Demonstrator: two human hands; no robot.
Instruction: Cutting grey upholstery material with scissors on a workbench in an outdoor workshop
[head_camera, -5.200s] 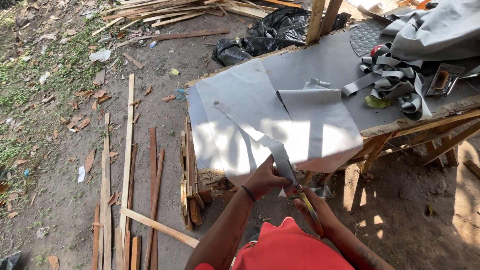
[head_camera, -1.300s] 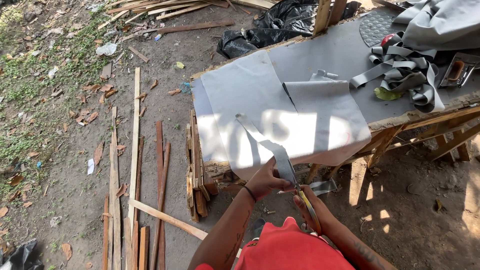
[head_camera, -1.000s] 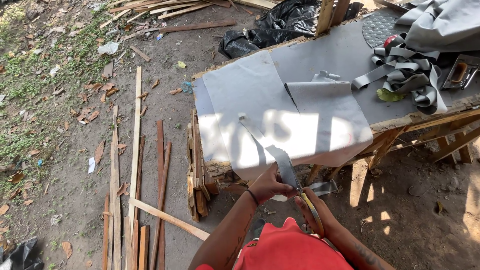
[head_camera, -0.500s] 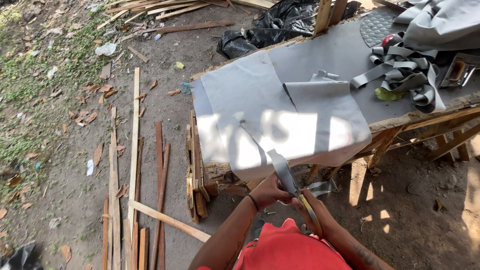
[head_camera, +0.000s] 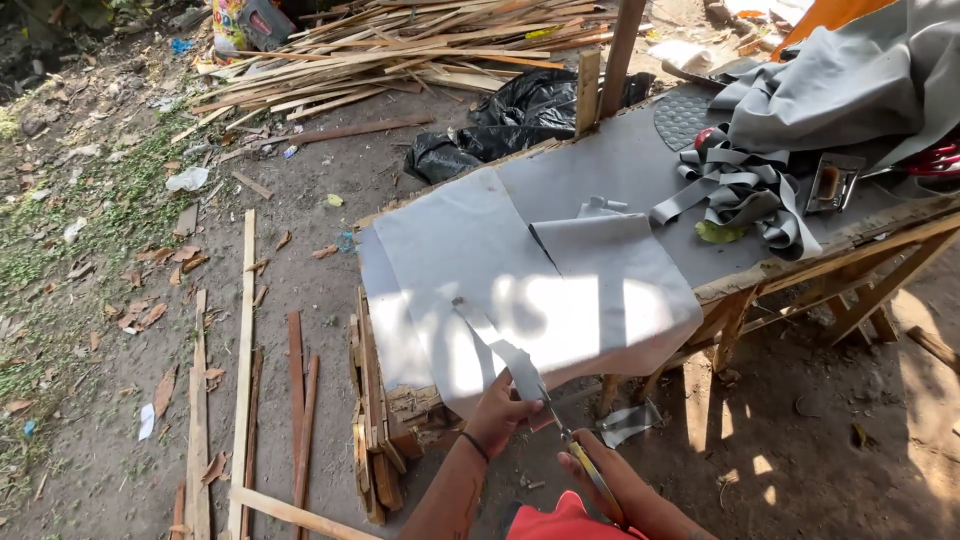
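The person's left hand (head_camera: 503, 418) is clamped on a narrow grey strip of sheet material (head_camera: 497, 347) that runs up over the near edge of the large grey sheet (head_camera: 470, 260) draped on the wooden workbench (head_camera: 800, 268). Just right, the right hand (head_camera: 592, 470) grips yellow-handled scissors (head_camera: 575, 455), blades meeting the strip below the left hand

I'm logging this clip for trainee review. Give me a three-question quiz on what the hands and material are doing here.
1. True or false: the left hand holds the grey strip.
2. The right hand holds: A) hammer, B) scissors, C) brush.
3. Where does the grey sheet lie?

Key: 1 true. 2 B. 3 On the wooden table, its near edge hanging over the side.
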